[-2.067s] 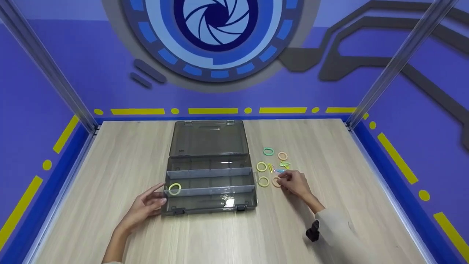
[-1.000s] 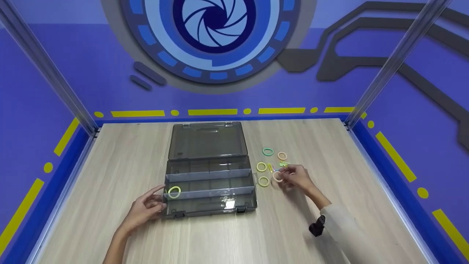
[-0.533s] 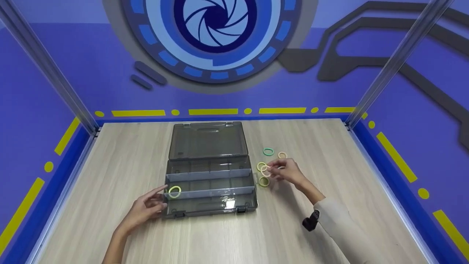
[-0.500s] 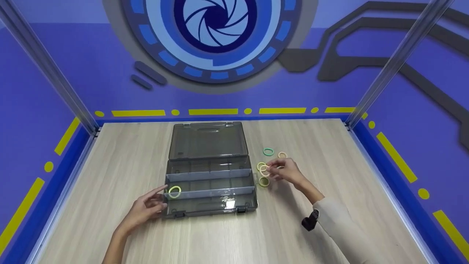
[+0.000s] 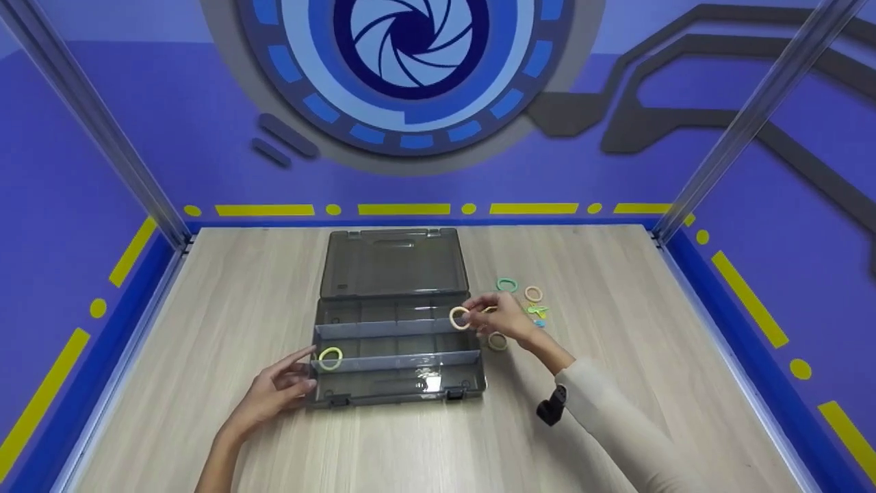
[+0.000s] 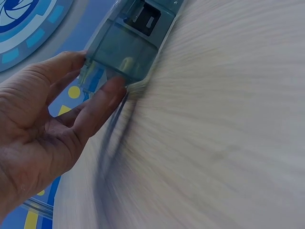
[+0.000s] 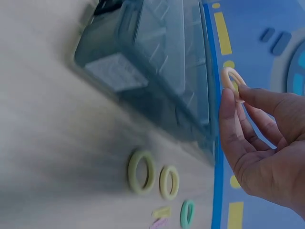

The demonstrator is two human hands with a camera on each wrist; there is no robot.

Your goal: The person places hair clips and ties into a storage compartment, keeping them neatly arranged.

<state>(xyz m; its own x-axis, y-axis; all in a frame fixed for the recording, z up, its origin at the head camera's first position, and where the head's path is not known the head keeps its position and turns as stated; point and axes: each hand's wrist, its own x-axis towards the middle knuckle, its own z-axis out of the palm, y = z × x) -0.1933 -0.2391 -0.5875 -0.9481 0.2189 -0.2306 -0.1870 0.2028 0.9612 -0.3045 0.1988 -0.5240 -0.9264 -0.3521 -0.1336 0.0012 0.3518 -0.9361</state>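
My right hand (image 5: 503, 318) pinches a pale peach, ring-shaped hair tie (image 7: 226, 78) between thumb and fingertips, above the right edge of a smoky, see-through divided box (image 5: 393, 274). The box lies with its lid folded back, showing three long compartments. A yellow hair tie (image 5: 321, 356) sits at the left end, overlapping the front divider. Against the left wall of the box rests my left hand (image 5: 270, 397), fingers extended; in the left wrist view its fingertips (image 6: 114, 86) touch the box's end. Under the right hand, yellow hair ties (image 7: 132, 172) lie on the table, partly hidden in the head view.
Right of the box lie a green hair tie (image 5: 507, 279), a peach hair tie (image 5: 526, 294), green and yellow clip-like pieces (image 5: 538, 311) and a small blue piece (image 5: 539, 324). Blue-purple walls with metal posts (image 5: 742, 127) enclose the wooden table (image 5: 410, 452).
The right hand has picked up the peach hair tie from the table and carried it left to the box's right edge. The left hand has stayed at the box's left side.
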